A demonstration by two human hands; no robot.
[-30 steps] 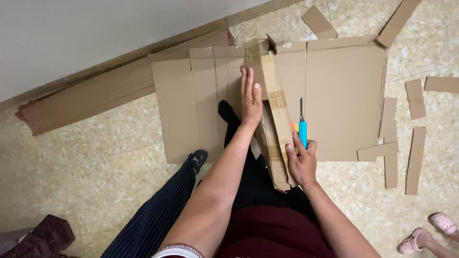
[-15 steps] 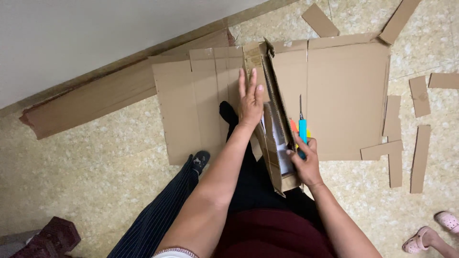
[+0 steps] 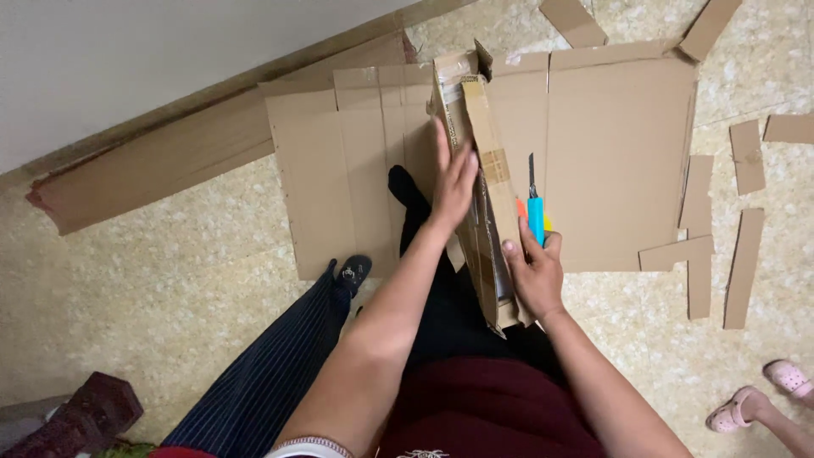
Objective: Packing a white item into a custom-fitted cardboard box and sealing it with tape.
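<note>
A long folded cardboard piece (image 3: 475, 127) stands on edge across a flattened cardboard sheet (image 3: 619, 161) on the floor. My left hand (image 3: 454, 182) lies flat against its left face, fingers stretched out. My right hand (image 3: 536, 276) grips a blue utility knife (image 3: 534, 212) with its blade out, pointing away from me, just right of the folded piece. Something orange and yellow shows beside the knife handle. The lower end of the folded piece rests against my legs.
Several cut cardboard strips (image 3: 699, 254) lie on the speckled floor at the right. A long cardboard panel (image 3: 153, 170) leans along the wall at the left. Another person's feet in pink sandals (image 3: 763, 399) are at the bottom right. A dark shoe (image 3: 352, 271) is near the sheet.
The folded cardboard piece was spread open half a second ago and is now pressed narrower again. My left hand slid down its side. The knife hand stayed nearly in place.
</note>
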